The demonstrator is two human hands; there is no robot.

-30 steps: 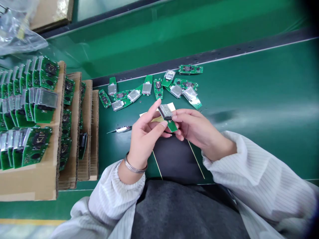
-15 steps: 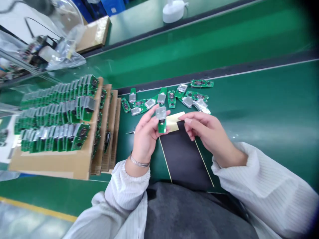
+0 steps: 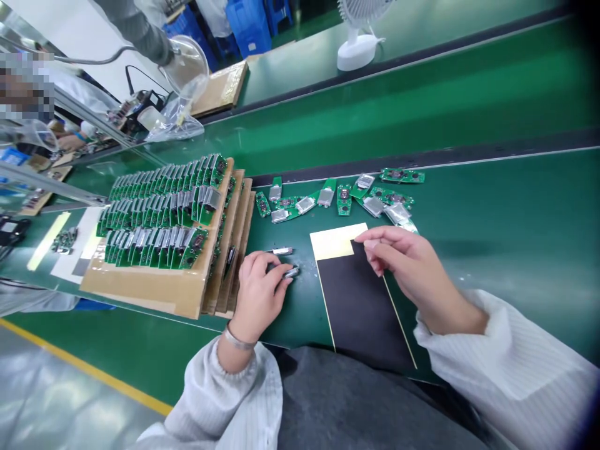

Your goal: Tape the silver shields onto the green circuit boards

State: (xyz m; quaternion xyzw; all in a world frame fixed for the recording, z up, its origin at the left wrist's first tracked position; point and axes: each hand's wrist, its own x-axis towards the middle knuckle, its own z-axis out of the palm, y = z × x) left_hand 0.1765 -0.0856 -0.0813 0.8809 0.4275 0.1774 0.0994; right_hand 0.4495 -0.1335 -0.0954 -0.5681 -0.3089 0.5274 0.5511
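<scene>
My left hand (image 3: 261, 284) is low over the green bench, its thumb and fingers closed on a small circuit board (image 3: 291, 272) seen nearly edge-on. Just beyond its fingertips lies a slim silver-and-dark piece (image 3: 281, 251), whose kind I cannot make out. In front of me is a black sheet (image 3: 360, 306) on pale yellow backing, the backing bare along its far end. My right hand (image 3: 398, 262) pinches at the far right edge of the black layer, with thumb and forefinger close together. Several green circuit boards (image 3: 344, 199), many carrying silver battery-like packs, lie loose beyond the sheet.
To the left, stacked cardboard trays (image 3: 154, 294) hold rows of upright circuit boards (image 3: 164, 209). A white fan (image 3: 356, 53) and a cardboard piece (image 3: 220, 87) stand on the far bench ledge. Plastic bags (image 3: 180, 122) lie near a duct hood. Another person's hand (image 3: 70, 142) shows far left.
My left hand has moved down and left with the circuit board, from above the sheet to the bench beside it. My right hand stays at the sheet's edge. The view has shifted left.
</scene>
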